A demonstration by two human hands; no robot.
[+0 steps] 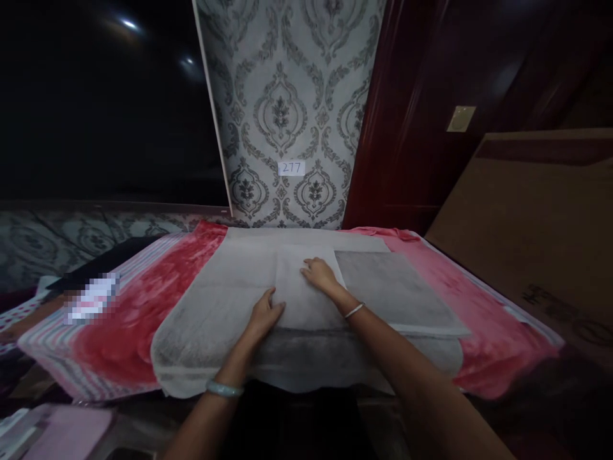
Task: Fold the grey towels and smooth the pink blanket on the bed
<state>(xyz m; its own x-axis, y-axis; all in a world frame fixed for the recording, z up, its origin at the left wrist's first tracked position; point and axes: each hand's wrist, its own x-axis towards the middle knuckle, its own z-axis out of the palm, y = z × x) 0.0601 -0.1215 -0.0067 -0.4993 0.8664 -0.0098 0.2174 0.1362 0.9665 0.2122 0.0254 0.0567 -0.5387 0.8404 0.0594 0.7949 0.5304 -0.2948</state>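
Observation:
A large pale grey cloth (211,300) with rounded corners is spread over a red and pink blanket. On top of it lies a smaller grey cloth (383,281), its left part covered by a whitish panel (301,313) that looks like a folded-over flap. My right hand (320,275) rests on the upper part of this panel, palm down, fingers somewhat spread. Close to the panel's lower left edge is my left hand (266,315), thumb and fingers apart. Nothing shows in either hand. I cannot tell how firmly the left fingertips touch the cloth.
The red blanket (119,338) covers the table. A big cardboard box (531,236) stands at the right, and a dark television (105,108) is at the upper left. A paper label (292,168) marked 277 is on the patterned wall. A pink item (71,431) lies at lower left.

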